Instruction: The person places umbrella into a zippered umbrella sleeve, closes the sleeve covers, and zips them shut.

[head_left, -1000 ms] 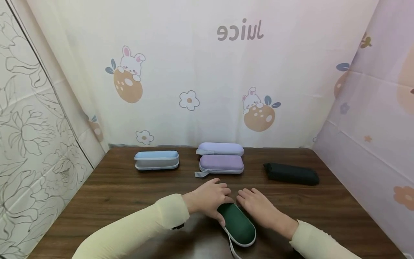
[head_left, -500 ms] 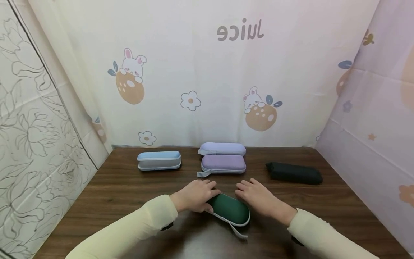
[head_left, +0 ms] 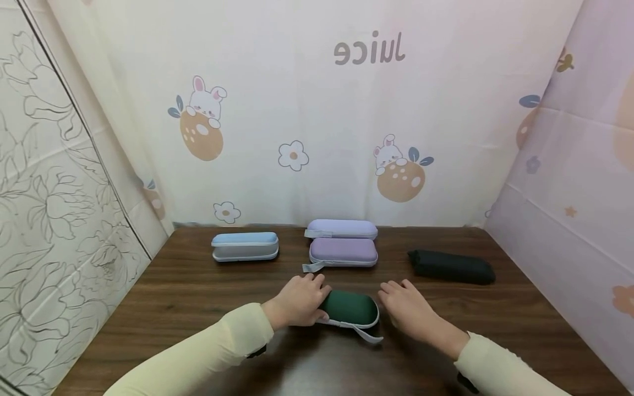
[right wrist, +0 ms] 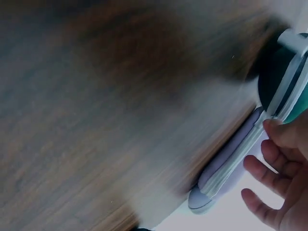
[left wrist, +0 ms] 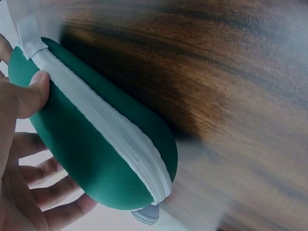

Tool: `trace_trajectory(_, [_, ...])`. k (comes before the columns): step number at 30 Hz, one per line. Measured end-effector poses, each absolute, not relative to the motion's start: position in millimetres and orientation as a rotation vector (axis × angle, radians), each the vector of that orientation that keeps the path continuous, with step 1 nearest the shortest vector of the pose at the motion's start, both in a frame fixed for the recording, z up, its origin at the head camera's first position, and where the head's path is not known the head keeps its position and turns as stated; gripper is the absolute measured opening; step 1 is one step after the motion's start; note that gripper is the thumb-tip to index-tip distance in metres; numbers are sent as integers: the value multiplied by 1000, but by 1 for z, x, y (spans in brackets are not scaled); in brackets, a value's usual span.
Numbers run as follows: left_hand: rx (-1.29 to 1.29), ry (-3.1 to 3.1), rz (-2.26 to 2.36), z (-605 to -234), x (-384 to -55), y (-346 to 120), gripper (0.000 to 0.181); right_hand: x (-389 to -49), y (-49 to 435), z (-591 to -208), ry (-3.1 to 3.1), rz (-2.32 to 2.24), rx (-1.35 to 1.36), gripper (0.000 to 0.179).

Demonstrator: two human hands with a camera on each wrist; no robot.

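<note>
I have the left hand [head_left: 298, 301] gripping the left end of the one green case [head_left: 353, 308], thumb on its near side, around the middle of the surface [head_left: 198, 300]. My right hand [head_left: 408, 309] is just beside the other end, fingers loosely bent, holding nothing. Farther back I count one blue case [head_left: 245, 237], one purple case [head_left: 344, 250], one lavender case [head_left: 344, 226] and one black bundle [head_left: 452, 267].

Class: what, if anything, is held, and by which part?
The green case, by its left end, in the left grip; the right grip holds nothing.
</note>
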State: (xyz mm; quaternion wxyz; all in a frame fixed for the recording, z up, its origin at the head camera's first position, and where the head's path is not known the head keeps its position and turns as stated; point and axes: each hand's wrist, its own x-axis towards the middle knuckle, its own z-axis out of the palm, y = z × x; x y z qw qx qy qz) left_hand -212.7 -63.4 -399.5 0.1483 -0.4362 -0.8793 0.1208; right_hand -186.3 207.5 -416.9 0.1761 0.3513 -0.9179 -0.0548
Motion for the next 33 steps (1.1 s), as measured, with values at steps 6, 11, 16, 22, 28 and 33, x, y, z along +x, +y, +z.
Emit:
trace_trajectory(6, [-1205, -2581, 352, -401, -215, -63, 52, -171, 200, -419, -2556, -146, 1002, 17])
trace_trajectory(11, [-1213, -2605, 344, -402, -216, -61, 54, -158, 188, -419, -2543, -197, 998, 17])
trace_trajectory(16, [-1195, -2611, 365, -400, -214, -59, 52, -148, 171, -419, -2565, -163, 927, 18])
trace_trajectory(22, [-1211, -2612, 333, -399, -214, -59, 56, -143, 163, -419, -2601, -134, 823, 19])
trace_trajectory(28, [-1255, -2680, 159, -404, -218, -75, 64, -150, 176, -412, -2616, -22, 833, 22])
trace_trajectory(33, [-1244, -2795, -83, -409, -220, -104, 68, -168, 198, -406, -2741, 301, 901, 32])
